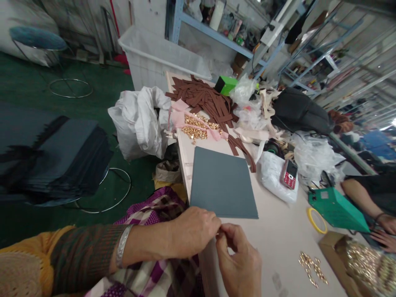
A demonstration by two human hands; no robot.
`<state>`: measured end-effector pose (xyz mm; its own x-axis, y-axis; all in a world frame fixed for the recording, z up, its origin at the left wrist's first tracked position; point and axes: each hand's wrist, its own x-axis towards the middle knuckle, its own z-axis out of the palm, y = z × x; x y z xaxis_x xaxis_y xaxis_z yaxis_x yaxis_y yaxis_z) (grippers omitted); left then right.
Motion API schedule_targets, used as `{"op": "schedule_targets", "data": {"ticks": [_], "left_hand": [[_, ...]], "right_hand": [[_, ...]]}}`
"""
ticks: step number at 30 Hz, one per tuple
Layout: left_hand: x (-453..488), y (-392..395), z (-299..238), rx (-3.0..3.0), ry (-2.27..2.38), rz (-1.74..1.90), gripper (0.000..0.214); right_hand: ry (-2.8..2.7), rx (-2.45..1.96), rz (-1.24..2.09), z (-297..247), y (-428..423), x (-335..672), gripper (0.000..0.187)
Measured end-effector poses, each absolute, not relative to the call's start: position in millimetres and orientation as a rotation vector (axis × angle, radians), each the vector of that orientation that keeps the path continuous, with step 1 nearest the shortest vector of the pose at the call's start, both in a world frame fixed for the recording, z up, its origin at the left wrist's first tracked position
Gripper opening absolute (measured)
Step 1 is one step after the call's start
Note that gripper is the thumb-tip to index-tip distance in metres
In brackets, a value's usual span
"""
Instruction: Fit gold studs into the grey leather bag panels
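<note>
Right hand (pixel 239 260) pinched against left hand (pixel 193 231), held item hidden

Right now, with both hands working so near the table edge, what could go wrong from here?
The grey panel lies close to the table edge, so the left hand could push it over. The loose gold metal fittings sit on the bare tabletop to the side of the right hand, and a careless sweep might scatter them.
</note>
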<state>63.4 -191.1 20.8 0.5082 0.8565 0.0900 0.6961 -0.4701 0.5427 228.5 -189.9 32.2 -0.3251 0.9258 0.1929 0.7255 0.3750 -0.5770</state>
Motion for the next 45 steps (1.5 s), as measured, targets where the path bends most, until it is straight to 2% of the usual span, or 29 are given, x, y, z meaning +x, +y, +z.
{"op": "schedule_targets", "data": {"ticks": [6,10,14,16,19,22,27,35,41,45], "left_hand": [[50.2,-196.3,10.6,1.827,1.381,0.833,0.014],[28.9,-201.4,-3.2,1.381,1.46,0.999,0.004],[3.8,-205.7,-21.1,1.048,1.482,1.115,0.028],[-2.8,-210.1,-26.9,0.94,1.433,1.151,0.036],[-0.2,-219.6,-28.7,0.82,1.295,1.171,0.036],[12.5,-228.9,-25.4,0.696,1.109,1.15,0.037],[31.8,-236.3,-23.4,0.49,0.874,1.083,0.045],[38.4,-236.1,-19.2,0.392,0.803,1.06,0.037],[43.8,-234.2,-11.7,0.462,0.716,1.116,0.038],[46.0,-234.5,-10.3,0.577,0.753,1.09,0.04]], "right_hand": [[-2.032,-1.444,0.74,19.7,-160.1,219.9,0.031],[-2.144,-1.378,0.458,1.6,-120.9,215.0,0.034],[-2.381,-1.357,0.321,-0.7,-107.4,221.7,0.034],[-2.502,-1.394,0.543,8.8,-115.4,229.4,0.03],[-2.595,-1.413,1.131,24.7,-134.5,239.0,0.021],[-2.324,-1.462,1.407,24.8,-149.0,239.7,0.019],[-1.878,-1.552,1.557,4.5,-157.2,228.3,0.029],[-1.838,-1.532,1.559,3.1,-163.5,218.4,0.022],[-1.876,-1.435,1.567,-6.9,-162.5,220.6,0.022],[-1.781,-1.404,1.522,-1.7,-165.9,220.1,0.015]]}}
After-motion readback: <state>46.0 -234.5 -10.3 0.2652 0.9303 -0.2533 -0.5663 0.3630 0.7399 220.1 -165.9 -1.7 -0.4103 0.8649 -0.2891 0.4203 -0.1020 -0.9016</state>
